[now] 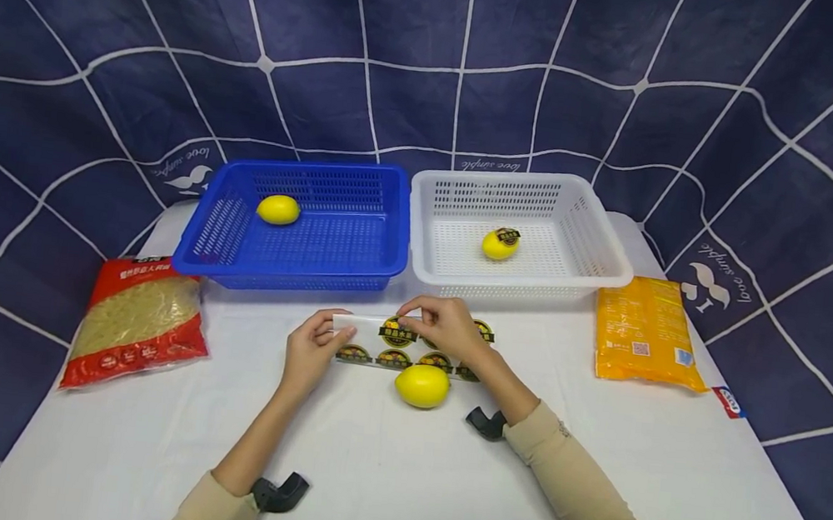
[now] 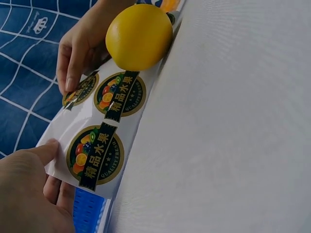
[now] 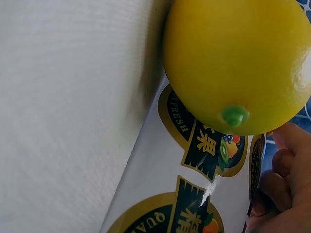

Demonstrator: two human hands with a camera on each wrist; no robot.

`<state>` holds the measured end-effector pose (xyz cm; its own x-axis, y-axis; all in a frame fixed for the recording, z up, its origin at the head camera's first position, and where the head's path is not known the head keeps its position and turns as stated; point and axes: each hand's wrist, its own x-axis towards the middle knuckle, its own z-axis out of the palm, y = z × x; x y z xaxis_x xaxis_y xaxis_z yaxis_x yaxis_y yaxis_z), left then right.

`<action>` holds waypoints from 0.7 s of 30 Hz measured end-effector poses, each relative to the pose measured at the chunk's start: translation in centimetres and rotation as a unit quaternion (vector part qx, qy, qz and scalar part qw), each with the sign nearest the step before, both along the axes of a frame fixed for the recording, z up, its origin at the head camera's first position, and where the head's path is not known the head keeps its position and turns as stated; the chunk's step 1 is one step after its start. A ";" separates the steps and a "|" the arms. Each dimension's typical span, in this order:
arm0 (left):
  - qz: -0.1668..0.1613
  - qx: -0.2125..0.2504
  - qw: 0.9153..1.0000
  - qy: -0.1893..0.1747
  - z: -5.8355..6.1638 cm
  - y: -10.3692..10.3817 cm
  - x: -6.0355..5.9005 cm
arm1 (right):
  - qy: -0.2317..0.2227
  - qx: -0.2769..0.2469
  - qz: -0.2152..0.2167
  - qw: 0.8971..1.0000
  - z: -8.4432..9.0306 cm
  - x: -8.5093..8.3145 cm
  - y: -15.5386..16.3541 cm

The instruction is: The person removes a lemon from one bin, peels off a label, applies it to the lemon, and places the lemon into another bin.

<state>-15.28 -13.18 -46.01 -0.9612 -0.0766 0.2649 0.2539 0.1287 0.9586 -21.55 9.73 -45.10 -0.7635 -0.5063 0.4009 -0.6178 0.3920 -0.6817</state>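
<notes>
My left hand pinches the left end of a white sticker sheet between thumb and fingers. Round black-and-gold fruit stickers with Chinese lettering cover the sheet. Over its upper row, my right hand pinches the edge of one round sticker; in the left wrist view this sticker looks tilted up from the sheet. A yellow lemon lies at the sheet's near edge, close below the right hand. The right wrist view shows the lemon large, its green tip towards the stickers, partly hiding the right fingers.
Behind the hands stand a blue basket with one plain lemon and a white basket with a stickered lemon. A red pasta bag lies left, an orange packet right. Dark checked cloth hangs behind.
</notes>
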 end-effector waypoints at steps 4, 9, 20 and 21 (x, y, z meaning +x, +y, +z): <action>0.004 -0.002 1.000 -0.003 -0.3 0.0 -0.1 | -0.005 -0.009 0.003 1.000 0.1 0.1 0.0; 0.010 -0.006 1.000 -0.026 -0.4 0.4 -0.5 | 0.007 -0.015 0.000 1.000 0.1 0.1 0.2; 0.021 -0.020 0.997 -0.074 -0.4 0.4 -1.2 | -0.026 -0.081 -0.015 0.996 0.4 0.5 0.6; 0.020 -0.027 0.996 -0.077 -0.7 0.2 -1.4 | -0.035 -0.091 -0.019 0.995 0.5 0.6 0.7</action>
<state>-16.71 -13.01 -46.75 -0.9872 -0.1053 0.1201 0.0988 0.1881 0.9772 -21.00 10.38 -44.59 -0.8095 -0.4006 0.4293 -0.5541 0.2796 -0.7841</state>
